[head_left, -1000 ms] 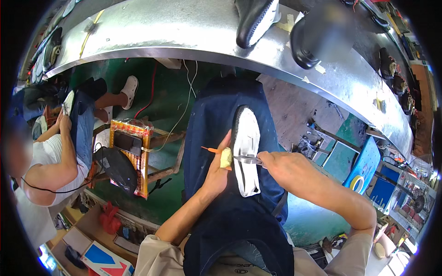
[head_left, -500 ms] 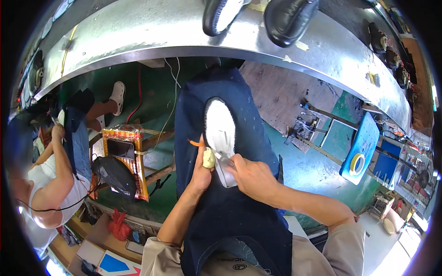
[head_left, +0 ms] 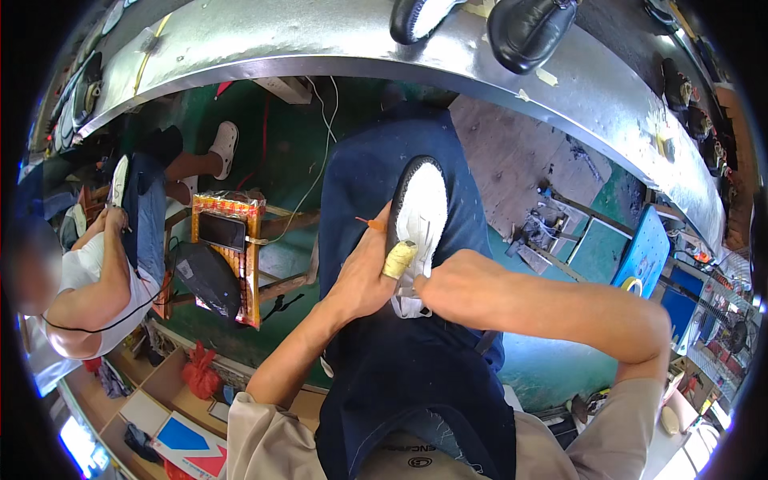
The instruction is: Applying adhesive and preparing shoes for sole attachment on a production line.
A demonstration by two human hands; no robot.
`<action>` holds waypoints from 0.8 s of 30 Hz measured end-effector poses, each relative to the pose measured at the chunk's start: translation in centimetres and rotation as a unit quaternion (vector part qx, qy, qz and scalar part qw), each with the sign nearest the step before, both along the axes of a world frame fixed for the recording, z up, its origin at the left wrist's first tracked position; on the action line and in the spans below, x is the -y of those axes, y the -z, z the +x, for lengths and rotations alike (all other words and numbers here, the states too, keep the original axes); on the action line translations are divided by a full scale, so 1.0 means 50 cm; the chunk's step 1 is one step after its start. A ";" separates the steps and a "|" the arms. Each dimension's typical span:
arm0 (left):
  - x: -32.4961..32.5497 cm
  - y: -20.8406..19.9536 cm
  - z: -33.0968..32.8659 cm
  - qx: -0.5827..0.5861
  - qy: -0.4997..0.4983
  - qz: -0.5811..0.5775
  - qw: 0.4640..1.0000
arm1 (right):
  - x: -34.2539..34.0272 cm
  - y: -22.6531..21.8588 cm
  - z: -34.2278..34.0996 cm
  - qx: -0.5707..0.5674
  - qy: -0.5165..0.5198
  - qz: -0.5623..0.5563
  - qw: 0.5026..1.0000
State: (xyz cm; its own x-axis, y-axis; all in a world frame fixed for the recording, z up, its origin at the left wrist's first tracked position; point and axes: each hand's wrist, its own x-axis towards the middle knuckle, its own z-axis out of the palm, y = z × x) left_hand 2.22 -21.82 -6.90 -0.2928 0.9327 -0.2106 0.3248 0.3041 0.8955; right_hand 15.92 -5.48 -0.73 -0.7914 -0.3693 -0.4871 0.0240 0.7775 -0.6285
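Observation:
A shoe (head_left: 422, 200) lies bottom up along my lap over the dark blue apron (head_left: 408, 360). Its underside is white and rough-edged, and a black upper shows along the left side. My left hand (head_left: 364, 276) is wrapped round the shoe's left side. Yellowish tape (head_left: 399, 260) covers the thumb, which presses on the white underside. An orange strip (head_left: 373, 225) sticks out by the fingers. At the near end of the shoe is my right hand (head_left: 456, 284), its fingers closed. A small greyish edge shows at its fingertips; what it belongs to is mostly hidden.
A metal bench (head_left: 320, 40) crosses in front, with a black shoe (head_left: 528, 36) and an upturned shoe (head_left: 420, 16) on it. To the left, a stool (head_left: 254, 264) bears a phone (head_left: 222, 232) and a black bag (head_left: 206, 276). Beyond it a seated person (head_left: 100, 280) handles a shoe. A blue board (head_left: 644, 252) stands right.
The shoe has tilted to the right, showing more of its black side. My left hand has shifted, bringing its taped thumb onto the underside. My right hand has turned, its elbow higher and farther out.

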 end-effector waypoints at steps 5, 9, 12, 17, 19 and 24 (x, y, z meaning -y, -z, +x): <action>0.028 0.044 0.007 0.040 -0.079 0.019 0.996 | 0.031 -0.005 0.032 -0.081 0.045 0.007 0.996; 0.031 0.031 0.011 0.050 -0.077 -0.003 0.996 | 0.049 -0.004 0.072 -0.075 0.107 0.034 0.991; 0.040 0.044 0.020 0.008 -0.084 -0.012 0.996 | 0.042 0.005 0.070 -0.047 0.117 0.000 0.992; 0.037 0.030 0.024 0.045 -0.119 0.008 0.992 | 0.050 -0.009 0.047 -0.064 0.145 -0.024 0.987; 0.052 0.046 0.026 0.081 -0.142 0.011 0.986 | 0.071 -0.006 0.063 -0.081 0.162 0.021 0.983; 0.052 0.065 0.033 0.100 -0.123 0.034 0.987 | 0.106 0.032 0.123 -0.062 0.289 0.007 0.955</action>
State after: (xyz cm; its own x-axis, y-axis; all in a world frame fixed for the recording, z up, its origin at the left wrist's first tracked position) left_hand 3.86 -24.40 -10.16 -0.4720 0.8521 -0.2260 0.0634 0.2885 0.9554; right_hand 22.10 -10.76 -2.35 -0.9132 0.1523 -0.3780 0.3774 0.6661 -0.6433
